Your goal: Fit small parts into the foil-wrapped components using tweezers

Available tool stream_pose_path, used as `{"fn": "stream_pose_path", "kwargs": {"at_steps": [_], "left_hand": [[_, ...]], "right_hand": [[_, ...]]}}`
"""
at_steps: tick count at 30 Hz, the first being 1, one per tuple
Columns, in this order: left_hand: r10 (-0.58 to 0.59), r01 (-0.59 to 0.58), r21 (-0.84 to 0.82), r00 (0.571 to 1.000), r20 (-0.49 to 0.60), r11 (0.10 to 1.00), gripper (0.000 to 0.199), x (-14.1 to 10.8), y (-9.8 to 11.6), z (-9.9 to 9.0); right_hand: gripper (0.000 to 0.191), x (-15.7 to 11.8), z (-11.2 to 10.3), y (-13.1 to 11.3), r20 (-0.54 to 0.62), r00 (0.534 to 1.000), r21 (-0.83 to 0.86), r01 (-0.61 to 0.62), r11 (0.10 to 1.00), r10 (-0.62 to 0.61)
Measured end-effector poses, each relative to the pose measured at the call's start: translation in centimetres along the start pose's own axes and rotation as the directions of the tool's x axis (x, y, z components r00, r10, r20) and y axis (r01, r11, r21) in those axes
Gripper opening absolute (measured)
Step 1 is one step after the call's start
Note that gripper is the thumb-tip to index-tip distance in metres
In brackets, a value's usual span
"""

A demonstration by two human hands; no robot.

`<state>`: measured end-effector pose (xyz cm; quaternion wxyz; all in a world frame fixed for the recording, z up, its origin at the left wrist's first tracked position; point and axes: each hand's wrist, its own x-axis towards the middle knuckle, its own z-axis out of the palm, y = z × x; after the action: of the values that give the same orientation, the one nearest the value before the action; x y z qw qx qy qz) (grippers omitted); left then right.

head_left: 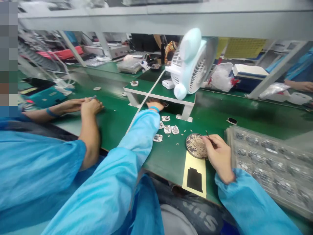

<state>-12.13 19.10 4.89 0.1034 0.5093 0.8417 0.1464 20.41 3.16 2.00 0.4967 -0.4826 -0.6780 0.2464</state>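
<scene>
My left hand [156, 104] reaches under the small green riser [161, 93], a blue band at its wrist. Its fingers are in shadow and partly hidden by the riser's edge. Several small white device housings [167, 129] lie on the bench just in front of it, among tiny loose pieces. Beside a round dish [187, 148] full of tiny pale parts, my right hand [217, 151] is closed on dark tweezers [212, 142], their tip pointing up and left. Beneath the dish lies a yellow sheet [195, 192] with a black cut-out shape.
A white fan [189, 65] stands on the riser. Stacked clear trays [271, 166] of parts lie at right, near a dark oval piece [232, 121]. At left, a co-worker's hands [89, 106] are over the bench, near a teal box [44, 96].
</scene>
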Motion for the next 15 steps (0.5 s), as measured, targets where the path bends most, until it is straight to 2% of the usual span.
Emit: {"fn": "stream_pose_path", "kwargs": {"at_steps": [4, 8, 12, 15], "left_hand": [[0.039, -0.038, 0.061, 0.999, -0.002, 0.997, 0.061, -0.3, 1.4, 1.6], [0.143, -0.140, 0.100, 0.989, -0.023, 0.985, 0.060, -1.9, 2.4, 1.6], [0.324, -0.324, 0.112, 0.946, 0.018, 0.940, 0.060, -6.0, 3.1, 1.2], [0.464, -0.473, 0.100, 0.880, 0.097, 0.876, 0.055, -10.3, 2.7, 0.9]], "right_hand": [[0.034, -0.1, -0.2, 0.4, 0.044, 0.997, 0.048, -0.070, 0.996, 0.068], [0.049, -0.5, -0.5, 0.4, -0.038, 0.994, 0.064, -0.098, 0.993, 0.101], [0.062, -0.7, -0.8, 0.1, -0.067, 0.967, 0.053, -0.244, 0.968, 0.248], [0.064, -0.9, -0.7, 0.0, -0.012, 0.946, 0.086, -0.322, 0.943, 0.324]]}}
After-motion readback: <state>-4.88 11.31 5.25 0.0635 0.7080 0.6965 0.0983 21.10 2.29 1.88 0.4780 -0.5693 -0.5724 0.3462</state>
